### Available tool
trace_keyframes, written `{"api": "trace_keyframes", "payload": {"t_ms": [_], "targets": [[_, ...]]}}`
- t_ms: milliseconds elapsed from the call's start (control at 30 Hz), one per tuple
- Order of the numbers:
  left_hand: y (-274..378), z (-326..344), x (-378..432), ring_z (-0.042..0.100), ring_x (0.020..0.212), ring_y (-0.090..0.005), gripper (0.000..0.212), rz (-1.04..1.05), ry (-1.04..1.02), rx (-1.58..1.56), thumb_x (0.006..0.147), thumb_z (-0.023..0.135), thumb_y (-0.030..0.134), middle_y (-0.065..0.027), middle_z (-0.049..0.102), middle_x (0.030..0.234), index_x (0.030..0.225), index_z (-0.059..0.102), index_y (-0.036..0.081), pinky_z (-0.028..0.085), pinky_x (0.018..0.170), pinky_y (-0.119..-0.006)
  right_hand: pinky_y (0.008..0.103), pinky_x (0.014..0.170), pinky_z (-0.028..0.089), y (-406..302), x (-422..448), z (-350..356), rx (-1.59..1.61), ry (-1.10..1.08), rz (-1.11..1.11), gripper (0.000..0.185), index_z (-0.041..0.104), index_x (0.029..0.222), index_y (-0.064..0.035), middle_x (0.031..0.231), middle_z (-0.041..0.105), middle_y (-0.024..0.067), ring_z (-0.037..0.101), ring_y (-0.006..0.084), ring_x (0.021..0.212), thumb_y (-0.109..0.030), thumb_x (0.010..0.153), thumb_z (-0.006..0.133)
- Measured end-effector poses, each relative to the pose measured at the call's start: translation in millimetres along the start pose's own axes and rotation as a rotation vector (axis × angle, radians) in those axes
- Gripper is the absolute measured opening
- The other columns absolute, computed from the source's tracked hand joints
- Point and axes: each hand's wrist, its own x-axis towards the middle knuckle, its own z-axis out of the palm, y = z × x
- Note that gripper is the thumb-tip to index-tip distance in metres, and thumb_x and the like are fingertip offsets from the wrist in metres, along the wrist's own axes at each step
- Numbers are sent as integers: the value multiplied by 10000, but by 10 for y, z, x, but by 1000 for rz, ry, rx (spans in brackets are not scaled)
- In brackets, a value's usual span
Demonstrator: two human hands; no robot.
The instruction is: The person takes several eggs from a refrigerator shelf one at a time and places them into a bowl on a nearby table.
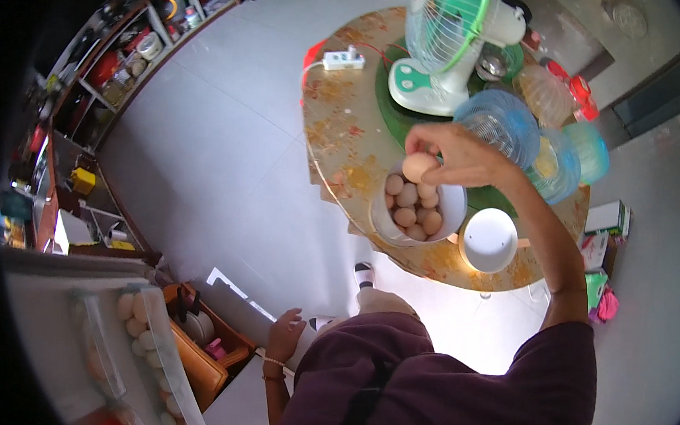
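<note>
My right hand (461,158) holds a brown egg (420,167) between thumb and fingers, above a white plastic bucket (454,206). Inside the bucket lie several brown eggs (407,195). Beside it on the round table stands a round white container (489,241). My left hand (285,335) hangs low at my side, fingers apart and holding nothing. To its left, a clear door shelf (175,369) of an open refrigerator carries several eggs (135,311) in a row.
On the round table (333,129) stand a green and white fan (432,88), a white power strip (343,60) and blue plastic baskets (504,124). A wooden box (202,367) holding pots is beside the fridge door. Cluttered shelves (151,17) line the far left. Boxes (604,218) lie at the right.
</note>
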Motion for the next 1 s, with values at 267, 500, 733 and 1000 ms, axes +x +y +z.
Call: {"api": "trace_keyframes", "payload": {"t_ms": [267, 500, 733, 1000], "targets": [[532, 42, 404, 615, 849, -204, 342, 41, -84, 44, 857, 569, 188, -118, 627, 989, 1163, 531, 40, 491, 727, -301, 382, 750, 449, 1051, -287, 962, -119, -57, 100, 247, 623, 860, -64, 861, 579, 133, 552, 310, 870, -96, 615, 635], [570, 168, 421, 633, 816, -265, 355, 12, -97, 63, 829, 590, 195, -164, 632, 993, 1140, 552, 27, 511, 702, -324, 384, 772, 435, 852, -140, 914, 0, -416, 174, 250, 588, 877, -19, 852, 549, 138, 534, 300, 906, -100, 641, 613], [579, 181, 397, 629, 822, -270, 353, -13, -82, 33, 825, 594, 200, -175, 628, 993, 1129, 559, 24, 509, 716, -331, 419, 730, 449, 1115, -241, 1285, -11, -277, 8, 247, 527, 945, -30, 810, 596, 190, 579, 317, 839, -116, 715, 551], [604, 155, 496, 632, 826, -265, 360, 8, -49, 70, 828, 594, 223, -163, 638, 977, 1129, 562, 26, 509, 701, -341, 427, 672, 463, 1082, -163, 1140, -203, -368, 90, 202, 561, 872, -36, 814, 616, 167, 592, 319, 850, -68, 673, 569]]}}
